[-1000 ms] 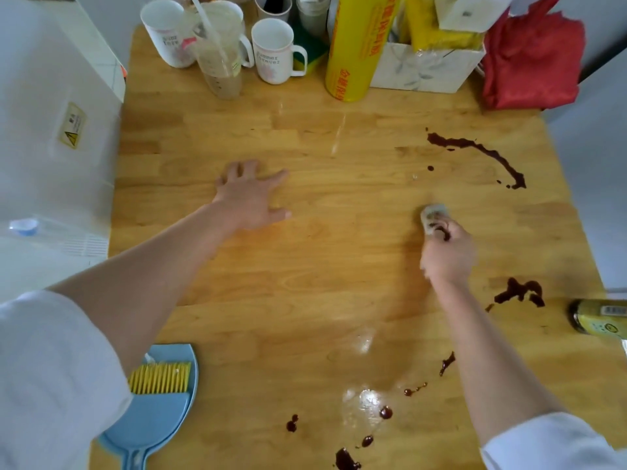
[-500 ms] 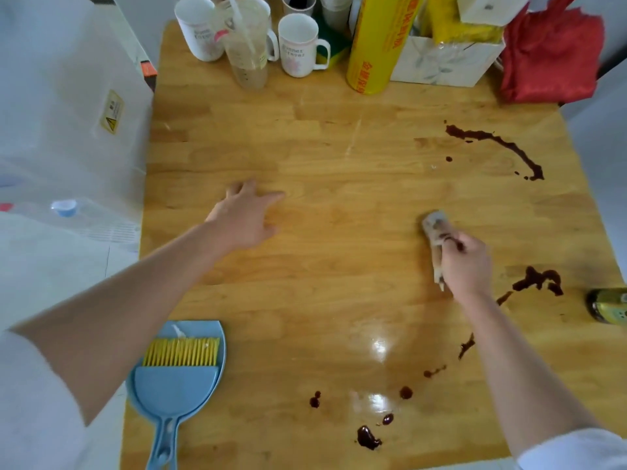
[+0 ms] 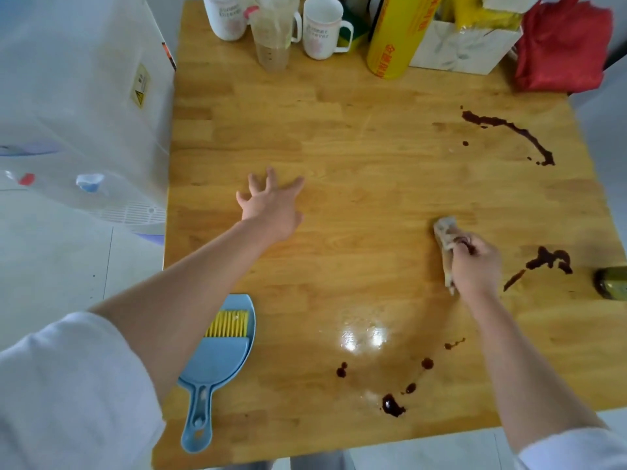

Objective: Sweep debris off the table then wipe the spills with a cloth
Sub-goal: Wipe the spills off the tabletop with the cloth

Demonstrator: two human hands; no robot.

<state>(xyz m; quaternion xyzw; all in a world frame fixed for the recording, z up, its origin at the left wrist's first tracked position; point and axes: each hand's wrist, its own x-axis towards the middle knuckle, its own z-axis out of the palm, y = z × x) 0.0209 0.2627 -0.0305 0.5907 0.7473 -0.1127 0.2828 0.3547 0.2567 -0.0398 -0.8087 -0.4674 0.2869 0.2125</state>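
My right hand (image 3: 476, 266) grips a stained pale cloth (image 3: 445, 234) pressed on the wooden table (image 3: 339, 147), right of centre. My left hand (image 3: 271, 203) rests flat on the table with its fingers spread, holding nothing. Dark brown spills remain: a long streak (image 3: 509, 130) at the far right, a blotch (image 3: 549, 259) just right of the cloth hand, and several drops (image 3: 393, 406) near the front edge. A wet, shiny patch (image 3: 363, 337) lies between the cloth and the drops.
A blue dustpan with a yellow-bristled brush (image 3: 217, 354) lies at the front left edge. Mugs (image 3: 322, 28), a plastic jug (image 3: 273, 32), a yellow roll (image 3: 398, 39), a box (image 3: 461, 45) and a red cloth (image 3: 563, 45) line the back. A bottle (image 3: 610, 283) lies at the right edge. A white appliance (image 3: 84, 106) stands left.
My right hand has drawn the cloth back toward me and slightly right across the table. My left hand stays planted with fingers spreading wider. The camera view shifted left.
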